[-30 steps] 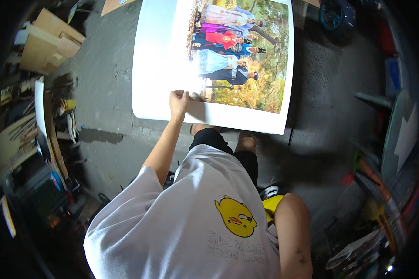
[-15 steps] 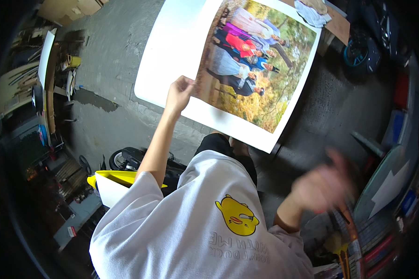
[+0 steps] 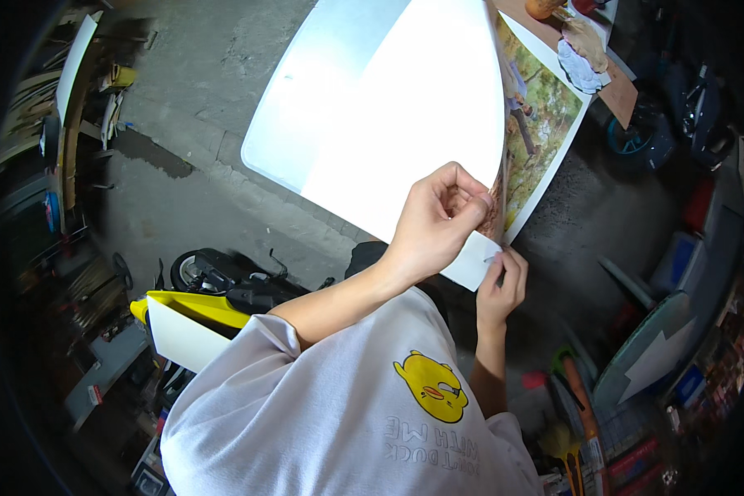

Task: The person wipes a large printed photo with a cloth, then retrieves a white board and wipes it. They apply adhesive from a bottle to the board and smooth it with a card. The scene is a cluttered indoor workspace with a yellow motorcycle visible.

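A large white board (image 3: 372,107) is held up in front of me, above the concrete floor. A colourful photo print (image 3: 541,124) of people outdoors lies along its right side, and its edge stands away from the white sheet. My left hand (image 3: 436,221) pinches the print's lower corner between thumb and fingers. Just below it, my right hand (image 3: 501,285) holds the board's white bottom corner (image 3: 471,260). My grey shirt with a yellow duck fills the lower middle.
A yellow and white scooter (image 3: 192,307) stands to my lower left. Cluttered shelves (image 3: 54,165) line the left. A wooden table (image 3: 612,78) with a crumpled cloth is at the upper right, beside a blue scooter (image 3: 678,124). A round arrow sign (image 3: 655,357) leans at the right.
My right hand has come up from my side to the board's bottom corner. My left hand slid along the lower edge to that corner, and the print now lifts off the white sheet.
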The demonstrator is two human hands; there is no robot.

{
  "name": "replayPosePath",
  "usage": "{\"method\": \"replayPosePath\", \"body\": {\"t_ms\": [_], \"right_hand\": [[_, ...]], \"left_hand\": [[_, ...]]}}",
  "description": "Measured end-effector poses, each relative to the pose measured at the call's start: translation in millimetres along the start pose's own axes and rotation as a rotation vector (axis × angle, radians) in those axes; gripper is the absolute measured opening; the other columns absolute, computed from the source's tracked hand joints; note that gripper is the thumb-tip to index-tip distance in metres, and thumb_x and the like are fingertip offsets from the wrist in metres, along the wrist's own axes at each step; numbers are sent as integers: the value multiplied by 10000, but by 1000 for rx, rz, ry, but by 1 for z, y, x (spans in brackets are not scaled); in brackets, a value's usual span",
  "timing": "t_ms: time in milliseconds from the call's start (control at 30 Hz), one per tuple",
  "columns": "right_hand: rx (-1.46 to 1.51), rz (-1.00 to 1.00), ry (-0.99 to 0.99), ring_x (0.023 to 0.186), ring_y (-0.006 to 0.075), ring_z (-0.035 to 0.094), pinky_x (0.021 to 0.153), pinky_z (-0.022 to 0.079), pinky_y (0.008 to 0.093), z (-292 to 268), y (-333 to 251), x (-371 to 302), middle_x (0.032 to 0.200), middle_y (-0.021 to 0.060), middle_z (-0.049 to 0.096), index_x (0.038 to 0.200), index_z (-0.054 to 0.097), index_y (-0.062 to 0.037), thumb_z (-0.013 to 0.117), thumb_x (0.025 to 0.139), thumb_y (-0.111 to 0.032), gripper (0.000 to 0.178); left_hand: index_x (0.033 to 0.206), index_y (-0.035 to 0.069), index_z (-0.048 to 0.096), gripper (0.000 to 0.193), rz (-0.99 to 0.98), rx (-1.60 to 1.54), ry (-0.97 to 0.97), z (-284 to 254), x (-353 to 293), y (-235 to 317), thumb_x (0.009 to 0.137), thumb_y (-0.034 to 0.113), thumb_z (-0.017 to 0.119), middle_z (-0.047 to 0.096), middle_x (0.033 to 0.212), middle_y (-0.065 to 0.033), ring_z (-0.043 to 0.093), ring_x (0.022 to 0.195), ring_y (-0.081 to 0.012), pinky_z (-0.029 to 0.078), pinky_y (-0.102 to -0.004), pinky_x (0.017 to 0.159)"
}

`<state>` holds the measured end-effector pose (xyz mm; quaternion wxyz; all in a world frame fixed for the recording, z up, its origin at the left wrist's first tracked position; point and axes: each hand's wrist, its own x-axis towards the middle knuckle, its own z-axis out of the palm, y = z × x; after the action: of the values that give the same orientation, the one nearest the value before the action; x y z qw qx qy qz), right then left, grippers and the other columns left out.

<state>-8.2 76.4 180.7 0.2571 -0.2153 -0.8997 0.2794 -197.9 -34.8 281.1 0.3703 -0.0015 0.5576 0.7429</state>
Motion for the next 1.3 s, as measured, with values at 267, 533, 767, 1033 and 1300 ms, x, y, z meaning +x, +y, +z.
{"method": "replayPosePath", "body": {"t_ms": [267,533,767,1033,1300], "right_hand": [[-196,44,256,852,371,735,790,590,422,-37,20,72,969,218,704,1066,598,66,583,1042,-23,94],[-177,-94,264,812,234,765,734,574,329,-123,-15,222,866,131,712,1057,633,26,608,1047,-50,81],[-132,-240,220,743,47,561,695,443,212,-235,-67,301,805,-32,632,1073,696,-7,656,1050,-162,162],[-213,-108,92,922,71,633,852,498,240,-404,-26,336,1003,17,724,1263,697,1,580,1097,-257,328],[-241,98,80,912,89,645,837,498,248,-558,125,315,992,31,736,1287,679,14,586,1089,-251,343]], "left_hand": [[1046,3,667,149,198,-16,-33,41,36,32,1045,144,617,709,911,-44,687,849,-114,508,-243,797],[1087,60,677,294,24,84,188,-18,101,-34,1065,331,565,721,940,-51,735,924,-176,507,-314,823],[1580,32,365,665,-302,-108,80,-15,151,-163,1105,485,471,491,1556,-153,537,1357,-279,436,-439,1078],[1582,94,384,681,-125,-469,-226,90,169,-154,1127,590,280,483,1565,-97,495,1377,-247,357,-445,1168],[1277,201,598,398,-50,-446,-482,155,122,-219,1125,512,402,646,1339,-24,617,1217,-222,484,-421,1031]]}}
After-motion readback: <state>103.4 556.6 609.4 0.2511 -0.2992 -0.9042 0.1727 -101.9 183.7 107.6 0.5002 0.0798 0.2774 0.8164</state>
